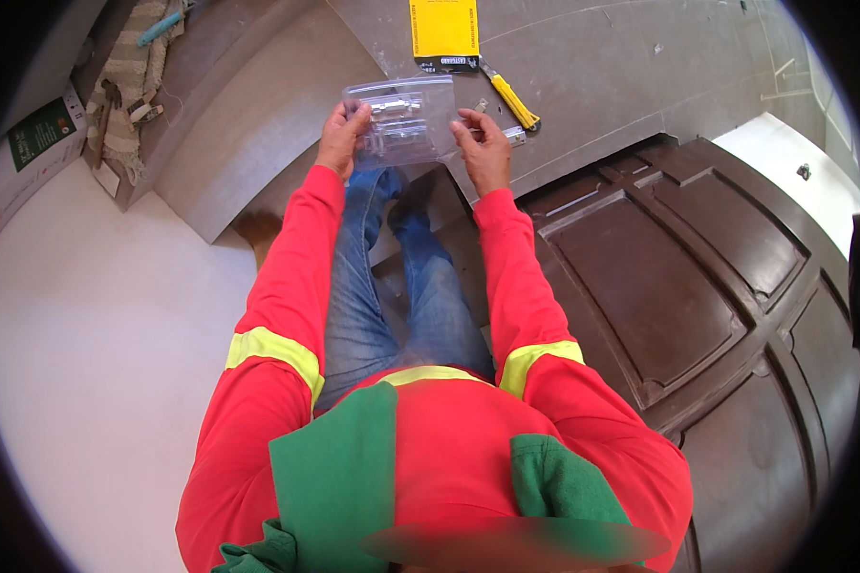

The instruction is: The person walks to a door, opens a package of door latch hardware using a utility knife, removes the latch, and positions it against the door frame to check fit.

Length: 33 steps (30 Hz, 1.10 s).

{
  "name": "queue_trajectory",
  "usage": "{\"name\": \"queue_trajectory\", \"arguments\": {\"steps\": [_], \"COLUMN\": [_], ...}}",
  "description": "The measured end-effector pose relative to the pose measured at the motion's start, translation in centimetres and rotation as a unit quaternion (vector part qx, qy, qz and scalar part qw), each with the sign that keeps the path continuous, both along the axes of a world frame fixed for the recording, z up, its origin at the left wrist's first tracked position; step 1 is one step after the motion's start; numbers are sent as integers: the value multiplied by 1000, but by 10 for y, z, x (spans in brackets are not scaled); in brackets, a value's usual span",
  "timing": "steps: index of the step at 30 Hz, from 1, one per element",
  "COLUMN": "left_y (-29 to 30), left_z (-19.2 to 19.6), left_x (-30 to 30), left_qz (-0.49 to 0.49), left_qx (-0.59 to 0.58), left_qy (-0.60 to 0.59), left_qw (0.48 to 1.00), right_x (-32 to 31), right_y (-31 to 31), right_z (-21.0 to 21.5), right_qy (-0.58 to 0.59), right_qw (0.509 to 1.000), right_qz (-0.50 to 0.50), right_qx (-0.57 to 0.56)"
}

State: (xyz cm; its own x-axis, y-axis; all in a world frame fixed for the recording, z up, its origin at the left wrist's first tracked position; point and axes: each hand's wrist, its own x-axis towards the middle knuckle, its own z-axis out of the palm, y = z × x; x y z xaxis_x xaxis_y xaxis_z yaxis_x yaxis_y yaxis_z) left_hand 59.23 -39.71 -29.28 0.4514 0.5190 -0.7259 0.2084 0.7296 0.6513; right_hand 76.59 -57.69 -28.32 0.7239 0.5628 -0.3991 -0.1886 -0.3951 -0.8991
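Observation:
Over the edge of a grey surface, I hold up a clear plastic zip bag [434,124]. Shiny metallic or clear shapes show inside it, too blurred by glare to name. My left hand [338,141] grips the bag's left edge, thumb on top. At the right edge my right hand [483,153] pinches the bag between thumb and fingers. Just beyond the right hand lies a yellow utility knife [512,99]. A small metal piece [516,136] lies beside that hand, partly hidden by it. Farther off is a yellow and black packaging card [444,31].
A dark brown panelled door [650,286] lies to my right, near my right arm. On the left, a striped rug [124,72] bears tools and a light blue-handled item [161,29]. A white and green box [33,153] stands at the far left, above the white floor [96,334].

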Motion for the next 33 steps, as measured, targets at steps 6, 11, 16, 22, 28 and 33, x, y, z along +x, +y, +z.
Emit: {"name": "queue_trajectory", "arguments": {"steps": [6, 11, 16, 22, 28, 33], "left_y": [-9, -19, -22, -23, -32, -40], "left_z": [-7, -11, -3, 3, -8, -4], "left_x": [-8, -7, -2, -5, -6, -4], "left_qz": [-11, 4, 4, 19, 32, 32], "left_qx": [16, 81, 57, 81, 157, 174], "left_qy": [-6, 6, 5, 5, 28, 42], "left_qw": [1000, 997, 998, 997, 987, 983], "right_x": [-11, -19, -23, -30, -35, -31], "right_y": [3, -3, -2, -4, 0, -2], "right_z": [-3, -3, -8, -6, 6, 5], "right_qy": [-26, -143, -75, -57, -269, -307], "right_qw": [995, 983, 990, 989, 947, 929], "right_qz": [-7, 34, -66, -25, 39, 75], "right_qx": [-94, -114, -96, -133, -171, -193]}}
